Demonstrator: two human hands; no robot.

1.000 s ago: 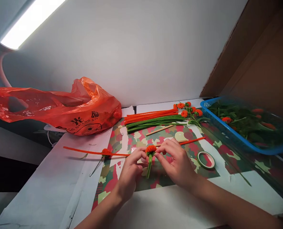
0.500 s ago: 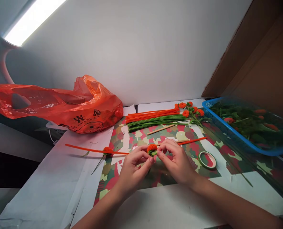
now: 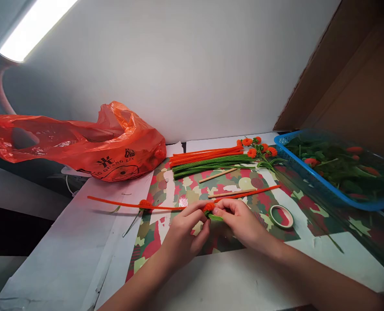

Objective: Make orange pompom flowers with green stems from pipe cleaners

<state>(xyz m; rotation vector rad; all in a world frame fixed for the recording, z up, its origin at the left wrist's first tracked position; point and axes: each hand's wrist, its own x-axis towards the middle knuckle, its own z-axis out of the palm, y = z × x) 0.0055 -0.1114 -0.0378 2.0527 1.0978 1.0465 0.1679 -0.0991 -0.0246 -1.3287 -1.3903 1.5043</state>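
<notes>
Between my hands, over the patterned mat (image 3: 224, 242), is a small orange pipe-cleaner flower (image 3: 208, 208) with a green part under it. My left hand (image 3: 187, 226) is closed on the flower from the left, its fingertips bent against it. From the right, the thumb and fingers of my right hand (image 3: 239, 220) pinch it. My fingers cover part of the flower. Left of my hands lies another orange flower (image 3: 145, 204) with a thin stem, beside a long orange pipe cleaner (image 3: 114, 201). Just behind my right hand are a wooden stick (image 3: 232, 194) and another orange pipe cleaner (image 3: 263, 190).
Bundles of orange pipe cleaners (image 3: 207, 155) and green pipe cleaners (image 3: 211, 166) lie at the back, near finished orange flowers (image 3: 266, 151). A roll of green tape (image 3: 281, 217) is at right. A blue basket (image 3: 321, 185) stands far right, a red plastic bag (image 3: 123, 151) at left.
The flower has turned in my fingers, so its green part now points down and to the right. My left fingers have curled in further.
</notes>
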